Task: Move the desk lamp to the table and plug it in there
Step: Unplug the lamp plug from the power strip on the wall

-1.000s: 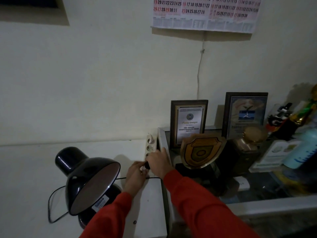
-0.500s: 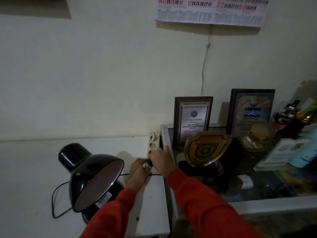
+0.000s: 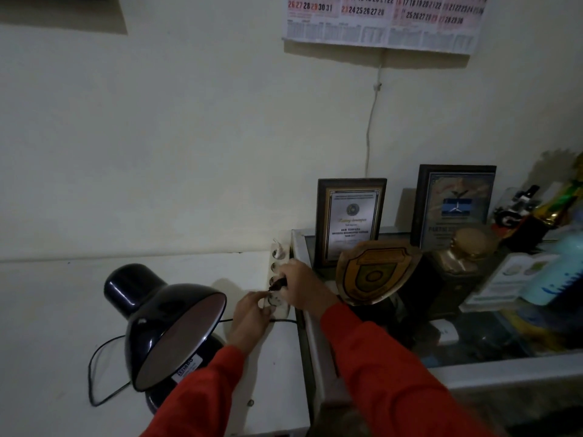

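Observation:
A black desk lamp (image 3: 164,323) stands unlit on the white table (image 3: 47,310), its shade tilted toward me and its black cord (image 3: 94,373) looping at the left. A white power strip (image 3: 277,266) lies along the table's right edge. My right hand (image 3: 303,288) pinches the lamp's black plug (image 3: 277,283) at the strip's sockets. My left hand (image 3: 252,316) rests just below it, fingers touching the strip's near end. Whether the plug's pins are seated is hidden by my fingers.
Right of the strip stands a glass-topped cabinet (image 3: 473,370) with two framed certificates (image 3: 350,222), a shield plaque (image 3: 375,272), a brass trophy (image 3: 467,257) and bottles. A calendar (image 3: 381,23) hangs on the wall, and a thin cable (image 3: 372,121) runs down from it.
The camera has shifted slightly. My right hand has moved the plug a little farther up along the power strip, and my left hand has followed to the strip's near end.

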Tool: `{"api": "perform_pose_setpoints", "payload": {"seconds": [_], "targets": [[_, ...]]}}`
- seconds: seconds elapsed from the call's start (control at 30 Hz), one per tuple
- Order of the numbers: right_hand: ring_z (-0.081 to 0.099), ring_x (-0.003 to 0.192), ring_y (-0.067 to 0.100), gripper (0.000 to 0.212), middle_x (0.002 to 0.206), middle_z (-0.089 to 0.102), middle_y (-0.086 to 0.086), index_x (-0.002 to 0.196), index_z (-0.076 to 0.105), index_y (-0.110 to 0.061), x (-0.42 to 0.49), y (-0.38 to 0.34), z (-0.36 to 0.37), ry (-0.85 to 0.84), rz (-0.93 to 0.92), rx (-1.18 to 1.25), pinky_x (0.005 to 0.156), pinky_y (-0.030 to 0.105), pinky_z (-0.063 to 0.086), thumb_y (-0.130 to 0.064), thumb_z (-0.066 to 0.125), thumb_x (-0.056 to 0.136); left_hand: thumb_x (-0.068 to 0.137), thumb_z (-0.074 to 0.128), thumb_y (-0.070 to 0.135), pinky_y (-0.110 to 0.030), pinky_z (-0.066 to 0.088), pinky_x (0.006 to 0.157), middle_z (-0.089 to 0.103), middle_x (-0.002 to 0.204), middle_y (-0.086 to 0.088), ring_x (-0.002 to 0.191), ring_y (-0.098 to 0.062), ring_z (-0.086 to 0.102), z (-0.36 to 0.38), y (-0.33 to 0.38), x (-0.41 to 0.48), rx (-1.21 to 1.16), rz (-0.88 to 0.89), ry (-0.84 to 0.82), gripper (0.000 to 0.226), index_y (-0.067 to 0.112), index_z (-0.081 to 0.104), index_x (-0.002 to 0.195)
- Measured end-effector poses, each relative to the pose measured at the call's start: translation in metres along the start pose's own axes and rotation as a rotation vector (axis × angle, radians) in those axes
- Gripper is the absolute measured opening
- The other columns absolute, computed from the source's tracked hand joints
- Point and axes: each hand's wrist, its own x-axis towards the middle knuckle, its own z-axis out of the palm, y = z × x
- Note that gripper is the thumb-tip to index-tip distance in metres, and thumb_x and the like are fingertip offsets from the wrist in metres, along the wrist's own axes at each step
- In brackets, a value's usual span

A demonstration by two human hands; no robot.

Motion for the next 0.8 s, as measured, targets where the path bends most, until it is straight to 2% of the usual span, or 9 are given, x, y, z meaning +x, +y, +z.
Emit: {"api": "perform_pose_setpoints", "payload": {"seconds": [0.07,0.13,0.3,0.4,0.47,0.5,0.6,0.7,0.8], "targets": [[0.055,0.072,0.031,0.007,0.075,0.055,0.019,0.073,0.06,0.009,-0.006,-0.002,0.0,0.125,0.069,0.143,0.056,0.024,0.031,0.002,0.06,0.071,0.084,0.066,0.008,-0.035,0.051,0.092,0.061,0.121,-0.015,0.092,-0.028,0.067,-0.001,-0.001,-0.002,-0.024,0.014,-0.006,0.031,0.006,0.063,0.116],[0.055,0.066,0.022,0.009,0.071,0.062,0.018,0.077,0.065,0.006,-0.013,-0.006,0.0,0.215,0.202,0.315,0.055,0.023,0.039,-0.001,0.065,0.071,0.085,0.064,0.006,-0.039,0.052,0.092,0.06,0.121,-0.016,0.092,-0.03,0.067,-0.004,0.0,-0.003,-0.035,0.015,-0.019,0.03,0.006,0.062,0.115],[0.054,0.048,0.012,0.009,0.062,0.059,0.006,0.088,0.068,-0.005,-0.035,-0.021,-0.002,0.222,0.442,0.931,0.049,0.028,0.045,-0.001,0.063,0.081,0.087,0.058,0.007,-0.036,0.05,0.097,0.058,0.126,-0.014,0.106,-0.027,0.061,-0.017,0.008,-0.005,-0.014,0.079,-0.06,0.032,0.009,0.061,0.119],[0.053,0.043,0.006,0.027,0.058,0.061,-0.002,0.108,0.065,-0.015,-0.048,-0.03,-0.007,0.205,0.494,1.208,0.042,0.022,0.04,0.0,0.06,0.087,0.089,0.058,0.009,-0.02,0.047,0.094,0.06,0.124,-0.011,0.108,-0.018,0.058,-0.028,0.012,-0.015,-0.027,0.184,-0.079,0.03,0.012,0.062,0.119],[0.05,0.042,0.006,0.028,0.061,0.065,0.001,0.109,0.065,-0.017,-0.055,-0.035,-0.009,0.197,0.534,1.329,0.04,0.021,0.037,0.001,0.058,0.088,0.09,0.057,0.009,0.0,0.038,0.084,0.06,0.125,-0.005,0.106,-0.01,0.056,-0.036,0.014,-0.025,-0.022,0.243,-0.128,0.031,0.014,0.061,0.12],[0.049,0.041,0.007,0.027,0.066,0.067,0.004,0.108,0.066,-0.016,-0.058,-0.037,-0.01,0.193,0.547,1.387,0.039,0.02,0.035,0.001,0.058,0.088,0.09,0.057,0.01,0.002,0.037,0.081,0.059,0.125,-0.002,0.106,-0.009,0.056,-0.041,0.015,-0.031,-0.011,0.263,-0.157,0.032,0.015,0.06,0.122],[0.047,0.042,0.006,0.025,0.073,0.07,0.009,0.106,0.067,-0.014,-0.068,-0.045,-0.011,0.183,0.566,1.521,0.037,0.018,0.033,0.0,0.059,0.087,0.091,0.056,0.01,-0.008,0.04,0.083,0.06,0.125,-0.001,0.108,-0.01,0.059,-0.055,0.014,-0.047,-0.002,0.305,-0.217,0.033,0.016,0.059,0.123],[0.044,0.043,0.006,0.026,0.068,0.07,0.005,0.103,0.07,-0.015,-0.076,-0.052,-0.01,0.183,0.566,1.563,0.037,0.017,0.031,0.001,0.058,0.086,0.092,0.055,0.008,-0.002,0.041,0.082,0.06,0.12,-0.002,0.105,-0.008,0.059,-0.071,0.009,-0.064,-0.038,0.324,-0.238,0.031,0.014,0.06,0.122],[0.041,0.044,0.006,0.032,0.058,0.065,-0.002,0.108,0.07,-0.014,-0.083,-0.06,-0.008,0.2,0.563,1.541,0.038,0.017,0.03,0.004,0.06,0.084,0.093,0.052,0.003,0.001,0.038,0.084,0.06,0.112,-0.003,0.098,0.01,0.053,-0.088,-0.001,-0.081,-0.082,0.364,-0.284,0.028,0.009,0.059,0.119]]}}
